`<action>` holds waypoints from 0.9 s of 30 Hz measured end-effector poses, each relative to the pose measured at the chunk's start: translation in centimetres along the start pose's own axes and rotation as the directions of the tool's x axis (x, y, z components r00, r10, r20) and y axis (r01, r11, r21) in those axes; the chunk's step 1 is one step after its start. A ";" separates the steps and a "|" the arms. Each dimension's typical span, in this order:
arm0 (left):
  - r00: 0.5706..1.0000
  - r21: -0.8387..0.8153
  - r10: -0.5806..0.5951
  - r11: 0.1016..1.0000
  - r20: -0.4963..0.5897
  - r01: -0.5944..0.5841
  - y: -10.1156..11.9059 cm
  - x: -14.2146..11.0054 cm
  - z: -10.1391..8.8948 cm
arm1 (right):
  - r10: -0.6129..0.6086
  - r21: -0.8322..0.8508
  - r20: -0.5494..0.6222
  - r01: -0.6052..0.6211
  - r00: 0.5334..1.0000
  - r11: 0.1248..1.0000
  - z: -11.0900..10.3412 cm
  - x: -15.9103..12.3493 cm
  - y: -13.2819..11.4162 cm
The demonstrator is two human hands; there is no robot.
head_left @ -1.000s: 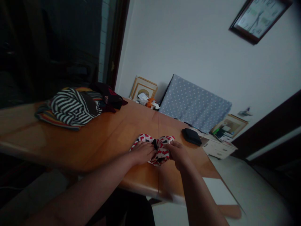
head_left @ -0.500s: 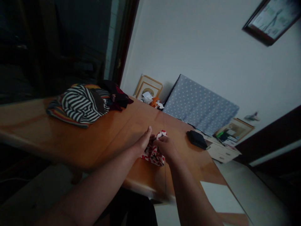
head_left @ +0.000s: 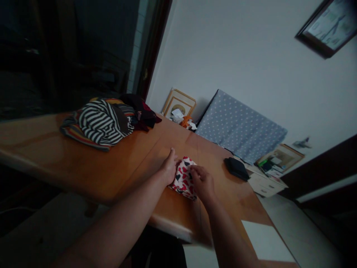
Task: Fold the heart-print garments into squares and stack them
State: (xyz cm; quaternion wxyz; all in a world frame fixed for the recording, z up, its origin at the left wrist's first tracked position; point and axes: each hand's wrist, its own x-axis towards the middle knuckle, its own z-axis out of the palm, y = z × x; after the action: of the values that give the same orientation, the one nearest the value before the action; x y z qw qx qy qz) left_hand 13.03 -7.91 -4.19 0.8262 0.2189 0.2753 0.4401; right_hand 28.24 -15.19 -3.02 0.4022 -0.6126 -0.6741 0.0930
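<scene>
A white cloth with red and black heart shapes (head_left: 184, 178) lies folded into a small, roughly rectangular bundle near the table's front edge. Along its left side rests my left hand (head_left: 169, 168), thumb raised and apart from the fingers, which are partly hidden by the cloth's edge. My right hand (head_left: 203, 183) is at the right side, its fingers curled and thumb and forefinger pinched at the cloth's upper right edge. What exactly lies between those fingertips is small and dim.
On the brown wooden table (head_left: 142, 171), striped and dark clothes (head_left: 103, 124) are heaped at the left. A black pouch (head_left: 236, 169) and a white sheet (head_left: 266, 240) lie at the right. Beyond stand picture frames (head_left: 180, 104) and a dotted blue cover (head_left: 240, 124).
The crumpled cloth has become flatter and smoother, with its heart print showing on top. My right hand has moved from over the cloth to its right edge. The view has shifted slightly.
</scene>
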 end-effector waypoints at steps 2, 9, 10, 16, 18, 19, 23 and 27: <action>1.000 -0.013 -0.008 1.000 -0.002 0.008 0.2 -0.1 0.0 | -0.093 -0.100 0.100 0.103 0.991 0.990 0.6 -0.1 0.6; 0.989 0.048 0.109 0.993 -0.104 -0.104 1.3 0.4 -0.8 | -0.011 -0.289 0.282 0.096 0.959 0.952 2.0 -0.3 1.3; 0.976 0.063 0.145 0.989 -0.161 -0.136 1.5 0.5 -1.1 | -0.010 -0.284 0.285 0.094 0.959 0.954 2.0 -0.3 1.4; 0.947 0.072 0.129 0.991 -0.296 -0.113 2.2 0.8 -2.0 | 0.010 -0.261 0.256 0.059 0.967 0.963 2.2 -0.3 1.9; 0.960 0.066 0.096 0.995 -0.261 -0.081 2.0 0.6 -1.9 | 0.017 -0.246 0.251 0.047 0.968 0.968 2.3 -0.3 2.0; 0.968 0.066 0.081 0.996 -0.237 -0.067 2.0 0.4 -1.7 | 0.017 -0.234 0.248 0.043 0.969 0.971 2.3 -0.3 2.0; 0.991 0.117 0.039 0.993 -0.127 -0.024 1.8 -0.3 -1.2 | 0.033 -0.209 0.181 0.006 0.983 0.978 1.9 -0.4 1.7; 0.982 0.182 0.101 0.981 -0.161 -0.071 2.0 -0.4 -1.1 | 0.020 -0.270 -0.017 -0.024 1.000 0.963 0.8 -0.5 -0.6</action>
State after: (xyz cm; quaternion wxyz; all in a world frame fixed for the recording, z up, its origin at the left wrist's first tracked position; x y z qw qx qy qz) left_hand 10.88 -7.10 -3.68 0.7574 0.2641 0.3724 0.4667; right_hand 27.22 -15.45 -3.34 0.3188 -0.6697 -0.6708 0.0005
